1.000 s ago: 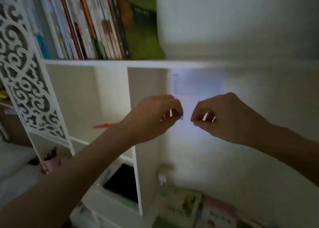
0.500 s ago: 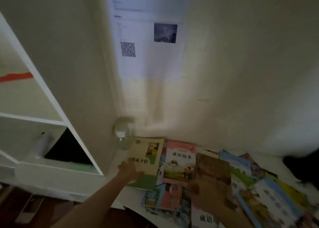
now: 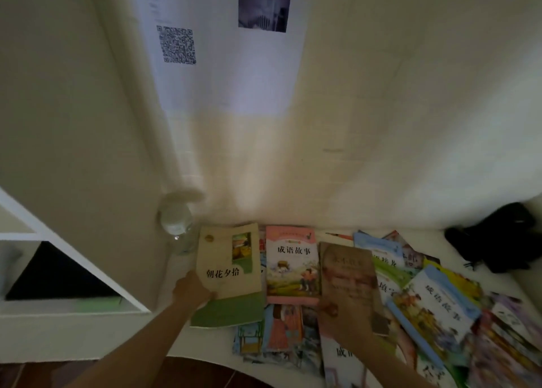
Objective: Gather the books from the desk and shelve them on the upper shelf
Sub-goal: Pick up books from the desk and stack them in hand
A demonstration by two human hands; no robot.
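Cream-and-green, the cover of the leftmost book [image 3: 227,273] is lifted at its left edge by the left hand [image 3: 192,289], whose thumb lies on the cover with the fingers hidden beneath. The right hand [image 3: 337,314] grasps the near end of a brown book [image 3: 349,282], thumb on top; the picture is blurred there, so the fingers below cannot be made out. Between the two lies a pink book [image 3: 291,263], flat on the desk [image 3: 205,346]. More books [image 3: 434,305] lie scattered and overlapping to the right and nearer, some blurred. A clear bottle [image 3: 177,226] stands far left of the books, beside the white shelf unit [image 3: 73,153]. On the wall behind hangs a paper sheet [image 3: 228,50] with a QR code. A black object [image 3: 498,238], too dim to identify, sits at the far right.
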